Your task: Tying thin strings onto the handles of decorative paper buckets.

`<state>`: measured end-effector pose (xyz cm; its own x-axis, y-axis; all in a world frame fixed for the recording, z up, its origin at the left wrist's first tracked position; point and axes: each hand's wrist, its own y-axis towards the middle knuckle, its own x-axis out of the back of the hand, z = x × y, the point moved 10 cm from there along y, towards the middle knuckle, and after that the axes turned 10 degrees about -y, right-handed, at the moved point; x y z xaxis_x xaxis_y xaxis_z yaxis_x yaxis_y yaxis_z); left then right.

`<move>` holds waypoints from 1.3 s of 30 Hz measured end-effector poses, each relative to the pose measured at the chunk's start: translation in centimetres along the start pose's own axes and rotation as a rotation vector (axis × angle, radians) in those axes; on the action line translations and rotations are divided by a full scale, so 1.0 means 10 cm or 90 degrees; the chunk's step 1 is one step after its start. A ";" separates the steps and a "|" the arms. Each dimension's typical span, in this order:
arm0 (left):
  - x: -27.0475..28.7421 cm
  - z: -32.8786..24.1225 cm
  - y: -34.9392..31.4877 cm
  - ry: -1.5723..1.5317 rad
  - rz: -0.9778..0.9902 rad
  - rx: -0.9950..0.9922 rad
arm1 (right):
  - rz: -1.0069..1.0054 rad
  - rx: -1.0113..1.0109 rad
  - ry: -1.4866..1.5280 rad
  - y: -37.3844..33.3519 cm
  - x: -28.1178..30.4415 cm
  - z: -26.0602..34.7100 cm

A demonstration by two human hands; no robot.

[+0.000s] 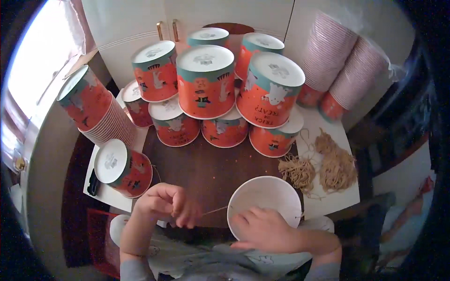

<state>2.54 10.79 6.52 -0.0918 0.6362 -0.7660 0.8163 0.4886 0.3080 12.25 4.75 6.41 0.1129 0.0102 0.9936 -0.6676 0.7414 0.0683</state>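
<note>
Grip of the left hand (171,206) is drawn closed, thumb and fingers bent in and partly blurred, with a thin cord (214,211) running from the fingertips to the rim of an open bucket. That bucket (265,194) sits mouth up at the near edge of the worktop (197,164), its white inside showing. The right hand (267,229) lies across its near rim, fingers reaching over the inside; whether they pinch anything cannot be told. A short bit of cord shows at the rim's right side.

Just beyond the left hand, an orange-and-green bucket (136,173) lies tilted, white base toward the person. Right of the open bucket, a smaller tan twine bundle (299,172) lies beside a larger twine bundle (337,166), the larger on a white sheet (347,196).

Farther back, a pile of upturned printed buckets (206,93) stands in two tiers, white bases up. To its left leans a nested stack (86,100); to its right stand two tall nested stacks (330,54) with pale, closely ribbed rims, under clear plastic (386,56). Behind everything is a white cabinet (122,21) with gold-coloured handles, and a bright window (35,51) is at far left.
</note>
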 end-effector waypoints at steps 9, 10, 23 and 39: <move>-0.02 -0.03 -0.08 0.284 -0.083 0.076 | 0.064 0.049 0.043 0.05 -0.08 -0.12; 0.08 0.06 -0.06 0.310 -0.170 0.160 | 0.045 0.041 0.074 0.07 -0.04 -0.16; 0.17 0.46 0.29 0.683 -0.170 0.087 | -0.161 0.071 0.217 0.09 0.29 -0.31; 0.44 0.45 0.07 0.442 -0.354 0.176 | -0.289 -0.097 -0.009 0.04 0.40 -0.34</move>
<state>5.30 11.20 0.83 -0.7584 0.6115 -0.2258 0.6510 0.7277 -0.2158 14.95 7.37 10.15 0.3578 -0.3458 0.8674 -0.4367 0.7591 0.4827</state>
